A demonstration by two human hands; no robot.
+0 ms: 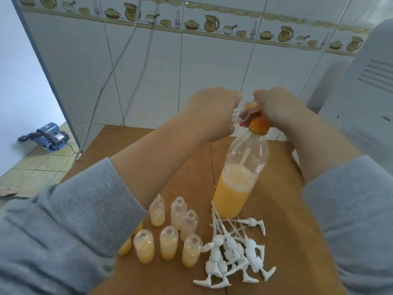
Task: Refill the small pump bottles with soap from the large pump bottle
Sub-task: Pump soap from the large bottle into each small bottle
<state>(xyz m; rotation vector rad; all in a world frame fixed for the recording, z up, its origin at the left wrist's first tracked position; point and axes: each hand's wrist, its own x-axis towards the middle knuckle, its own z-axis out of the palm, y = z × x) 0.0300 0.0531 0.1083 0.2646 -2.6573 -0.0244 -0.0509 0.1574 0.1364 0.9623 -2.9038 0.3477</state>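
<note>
A person in grey sleeves stands at a wooden table (282, 209) against a white tiled wall. On the table stands the large pump bottle (240, 175), clear plastic, upright, roughly half full of cloudy orange soap with foam on top; a pale dip tube runs down inside it. Its orange pump head (258, 124) sits at the neck. The right hand (274, 109) is curled over that pump head, gripping it. The left hand (212, 111) has its fingers wrapped round a small clear bottle (241, 112), held tilted with its mouth just beside the pump's spout. Nearer the person, a cluster of small pump bottles (170, 237) stands open-necked on the table, each holding some pale orange soap. Just to their right lies a heap of white pump tops (234, 254) with thin tubes, close to the large bottle's base.
</note>
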